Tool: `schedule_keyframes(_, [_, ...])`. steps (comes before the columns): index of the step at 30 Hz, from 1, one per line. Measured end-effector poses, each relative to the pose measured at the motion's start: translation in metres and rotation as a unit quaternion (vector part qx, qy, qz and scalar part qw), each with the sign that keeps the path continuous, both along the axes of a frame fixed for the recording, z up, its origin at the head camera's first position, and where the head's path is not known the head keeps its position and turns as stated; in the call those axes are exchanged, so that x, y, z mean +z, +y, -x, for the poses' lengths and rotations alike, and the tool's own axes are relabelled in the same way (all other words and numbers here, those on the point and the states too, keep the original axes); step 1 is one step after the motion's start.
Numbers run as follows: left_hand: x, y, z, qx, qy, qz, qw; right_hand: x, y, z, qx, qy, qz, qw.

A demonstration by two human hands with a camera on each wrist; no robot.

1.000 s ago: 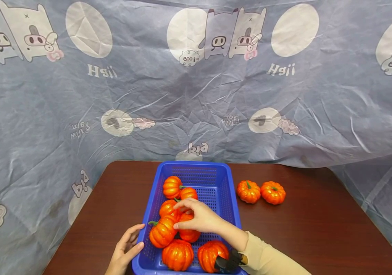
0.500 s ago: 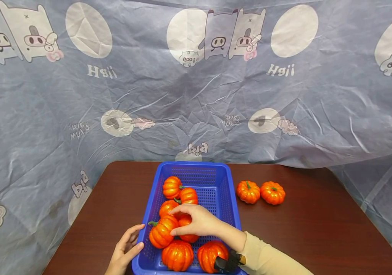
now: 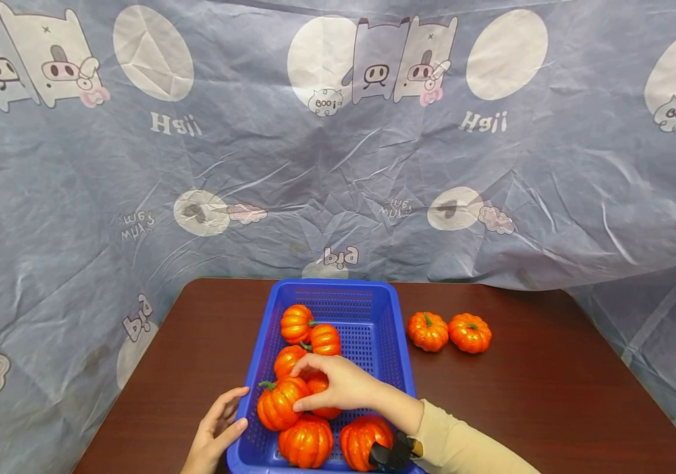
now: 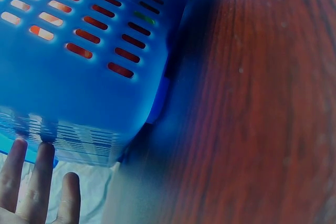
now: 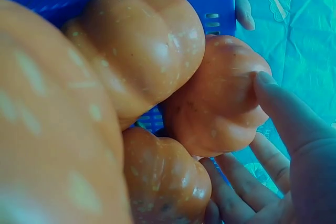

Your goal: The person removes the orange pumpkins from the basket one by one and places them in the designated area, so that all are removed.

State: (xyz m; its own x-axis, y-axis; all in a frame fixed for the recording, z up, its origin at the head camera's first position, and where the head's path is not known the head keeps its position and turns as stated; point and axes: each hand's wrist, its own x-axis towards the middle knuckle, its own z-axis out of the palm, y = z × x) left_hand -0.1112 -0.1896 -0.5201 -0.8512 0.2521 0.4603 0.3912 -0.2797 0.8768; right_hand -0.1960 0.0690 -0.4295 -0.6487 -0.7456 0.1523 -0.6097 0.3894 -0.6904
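A blue plastic basket [image 3: 334,282] holds several shiny orange pumpkins. My right hand [image 3: 343,385] reaches in from the right and grips a pumpkin [image 3: 275,407] with a green stem near the basket's left wall. In the right wrist view, the thumb [image 5: 286,108] presses on this pumpkin's side while the fingers curve around its other side. Part of another pumpkin [image 3: 318,383] is hidden beneath the right hand. My left hand [image 3: 216,424] touches the basket's left side, its fingers extended against the wall in the left wrist view.
Two more pumpkins, one with an upright stem [image 3: 428,331] and one beside it [image 3: 470,333], sit on the brown table [image 3: 527,395] right of the basket. A grey-blue printed cloth [image 3: 326,164] hangs behind the table.
The right hand has moved slightly down toward the near end of the basket. The gripped pumpkin has tilted and shifted a little, its stem moving right. The left hand stays put.
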Motion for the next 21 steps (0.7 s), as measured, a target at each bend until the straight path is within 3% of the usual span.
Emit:
schedule_keyframes(9, [-0.0019,0.0,0.0005,-0.003,0.001,-0.004,1.0,-0.0025,0.0006,0.0012,0.029,0.026,0.0,0.9992])
schedule_keyframes(21, [0.0006,0.0004,-0.0003,-0.006,0.005,-0.005,1.0,0.0037,0.002,-0.0021,0.015,-0.023,0.009,0.9996])
